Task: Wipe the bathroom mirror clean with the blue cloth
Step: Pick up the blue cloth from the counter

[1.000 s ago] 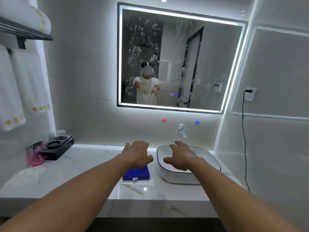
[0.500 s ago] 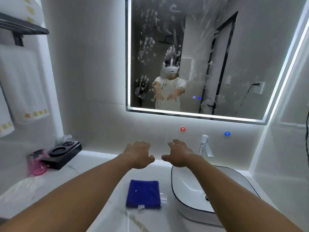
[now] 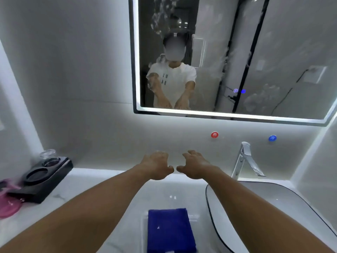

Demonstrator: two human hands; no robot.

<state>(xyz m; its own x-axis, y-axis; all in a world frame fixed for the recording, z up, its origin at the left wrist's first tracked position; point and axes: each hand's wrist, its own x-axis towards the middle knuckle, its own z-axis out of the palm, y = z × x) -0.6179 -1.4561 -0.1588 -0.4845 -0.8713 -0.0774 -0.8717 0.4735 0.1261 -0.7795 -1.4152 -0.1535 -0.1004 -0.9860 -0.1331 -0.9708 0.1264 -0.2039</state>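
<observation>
A folded blue cloth (image 3: pixel 170 230) lies on the white marble counter (image 3: pixel 94 196), between my forearms and near the bottom of the view. The lit mirror (image 3: pixel 284 57) hangs on the wall above, with smears and foam marks over its glass. My left hand (image 3: pixel 156 166) and my right hand (image 3: pixel 195 165) hover side by side above the counter's back, beyond the cloth, under the mirror's lower edge. Both hold nothing and their fingers hang loosely curled, thumbs almost touching.
A white basin (image 3: pixel 273 203) with a dark rim sits at the right, with a chrome tap (image 3: pixel 244 159) behind it. Red (image 3: pixel 214 134) and blue (image 3: pixel 272 138) wall buttons sit above. A black tray (image 3: pixel 43 178) with a glass and a pink item (image 3: pixel 9 205) stand at the left.
The view has moved closer to the counter and tilted down. The cloth now lies nearer than my hands, which have drawn closer together over the counter's back.
</observation>
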